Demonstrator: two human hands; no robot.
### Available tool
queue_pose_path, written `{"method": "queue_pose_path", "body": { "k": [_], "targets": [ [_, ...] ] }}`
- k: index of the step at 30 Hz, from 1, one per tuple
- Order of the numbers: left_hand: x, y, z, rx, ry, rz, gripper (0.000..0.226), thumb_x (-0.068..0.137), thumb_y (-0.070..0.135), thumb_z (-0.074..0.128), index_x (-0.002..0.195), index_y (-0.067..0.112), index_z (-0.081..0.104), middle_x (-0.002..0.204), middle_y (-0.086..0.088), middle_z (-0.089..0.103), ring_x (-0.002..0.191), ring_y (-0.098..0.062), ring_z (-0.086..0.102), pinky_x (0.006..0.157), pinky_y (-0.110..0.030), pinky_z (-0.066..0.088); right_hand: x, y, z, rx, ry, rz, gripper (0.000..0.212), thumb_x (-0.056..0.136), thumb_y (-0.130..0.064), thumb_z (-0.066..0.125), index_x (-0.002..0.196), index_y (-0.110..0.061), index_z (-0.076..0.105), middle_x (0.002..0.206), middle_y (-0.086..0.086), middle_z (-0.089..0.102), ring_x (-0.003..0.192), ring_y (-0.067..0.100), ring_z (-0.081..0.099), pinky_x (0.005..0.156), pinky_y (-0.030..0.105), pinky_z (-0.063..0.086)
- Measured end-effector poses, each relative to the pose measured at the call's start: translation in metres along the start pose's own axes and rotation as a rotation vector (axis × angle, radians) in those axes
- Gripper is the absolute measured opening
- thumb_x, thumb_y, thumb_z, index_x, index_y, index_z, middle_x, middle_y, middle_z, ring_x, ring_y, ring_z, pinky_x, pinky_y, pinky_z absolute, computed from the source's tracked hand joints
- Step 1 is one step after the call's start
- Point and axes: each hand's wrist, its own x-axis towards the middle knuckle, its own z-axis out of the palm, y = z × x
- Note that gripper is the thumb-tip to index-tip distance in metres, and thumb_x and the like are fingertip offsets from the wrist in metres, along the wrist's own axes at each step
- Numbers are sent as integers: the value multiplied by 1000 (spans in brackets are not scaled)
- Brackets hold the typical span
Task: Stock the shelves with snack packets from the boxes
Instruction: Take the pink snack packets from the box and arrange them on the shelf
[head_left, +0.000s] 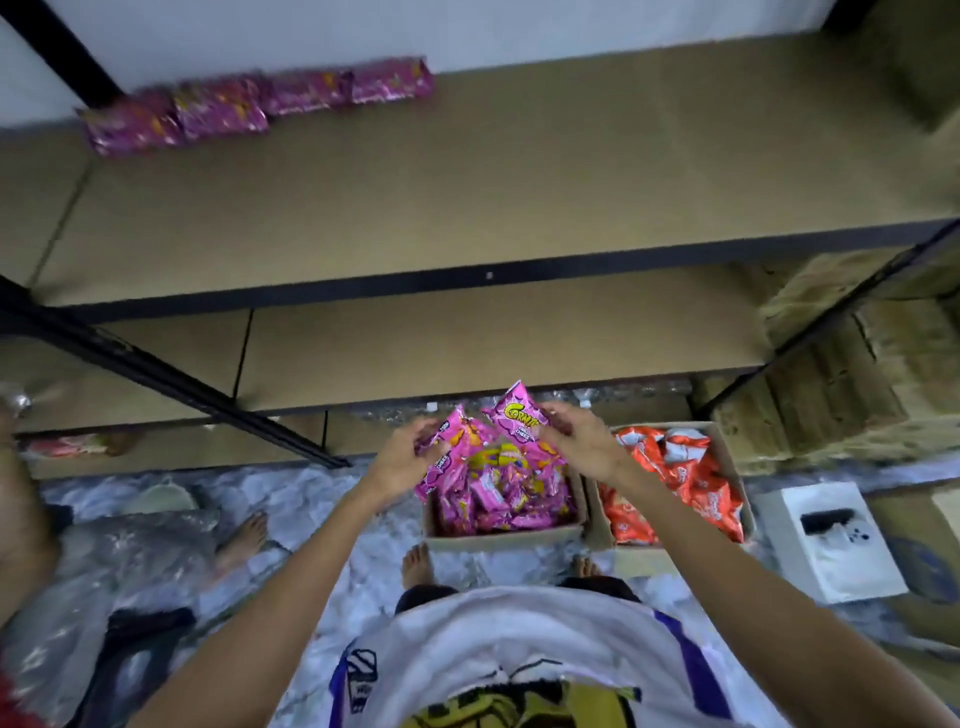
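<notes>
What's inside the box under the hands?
The box is full of pink packets; the left hand and right hand each grip some above it. The pile hides the bottom and anything beneath.

White wall (467, 26), marbled grey floor (322, 499) — dim light

Glossy, crinkled pink foil snack packets (498, 493); matt brown cardboard box (498, 536); shiny orange foil packets (675, 473) — dull tan fibreboard shelf boards (467, 197), smooth black metal rails (363, 285), polished grey marbled floor (322, 499).
</notes>
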Motion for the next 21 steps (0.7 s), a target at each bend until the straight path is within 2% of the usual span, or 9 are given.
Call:
{"method": "queue_pose_path", "body": {
  "k": [2, 4, 7, 9, 11, 13, 15, 18, 21],
  "targets": [
    [1, 7, -12, 12, 51, 22, 44, 93, 23, 68, 132, 8, 57, 130, -1, 63, 114, -15, 61, 104, -31, 46, 6, -9, -9, -14, -8, -48, 48, 96, -37, 63, 140, -22, 53, 129, -4, 61, 112, 17, 64, 92, 29, 52],
    [2, 13, -25, 16, 113, 72, 38, 92, 22, 69, 128, 10, 62, 120, -1, 68, 107, -16, 64, 101, -38, 49, 11, -23, -19, -7, -22, -93, 46, 97, -29, 64, 141, -20, 52, 127, -5, 62, 106, 7, 63, 86, 18, 48],
    [-3, 34, -44, 34, 148, 130, 37, 94, 28, 67, 129, 15, 63, 120, 3, 67, 107, -16, 65, 97, -32, 50, 13, -47, -31, 26, -34, -164, 44, 97, -26, 63, 139, -18, 54, 115, -5, 65, 94, -3, 62, 77, 12, 52],
    [-3, 46, -58, 58, 155, 157, 40, 95, 28, 65, 132, 13, 60, 121, 7, 62, 109, -12, 61, 91, -19, 45, 17, -64, -41, 46, -33, -208, 40, 97, -25, 62, 136, -16, 56, 106, -4, 67, 87, 0, 64, 75, 13, 53],
    [-5, 59, -76, 90, 217, 193, 44, 94, 33, 66, 134, 13, 59, 127, 4, 62, 114, -12, 59, 97, -23, 45, 23, -86, -52, 51, -21, -287, 33, 98, -23, 62, 129, -13, 59, 100, 3, 71, 83, 13, 69, 77, 23, 56],
    [-7, 73, -98, 91, 246, 215, 46, 93, 33, 67, 134, 15, 58, 129, 3, 62, 116, -13, 59, 103, -30, 46, 31, -109, -65, 73, -18, -353, 21, 98, -16, 62, 119, -16, 63, 100, 3, 73, 88, 20, 72, 80, 30, 58],
    [-9, 86, -120, 63, 291, 229, 43, 91, 28, 70, 131, 17, 59, 121, 8, 63, 110, -9, 59, 99, -26, 46, 39, -133, -75, 92, -21, -420, 18, 97, -14, 64, 114, -19, 64, 101, -3, 74, 91, 13, 72, 81, 26, 58],
    [-5, 95, -155, -5, 366, 250, 32, 87, 28, 76, 115, 20, 62, 105, 9, 65, 95, -4, 61, 85, -17, 48, 58, -165, -87, 84, -36, -449, 29, 96, -20, 65, 124, -15, 65, 107, -5, 74, 98, 10, 72, 90, 28, 56],
    [8, 99, -196, 19, 388, 269, 27, 86, 29, 77, 107, 21, 61, 100, 7, 64, 93, -6, 60, 77, -9, 44, 85, -199, -92, 72, -32, -488, 19, 95, -19, 66, 112, -28, 67, 101, -9, 76, 95, 10, 72, 89, 27, 56]
  ]
}}
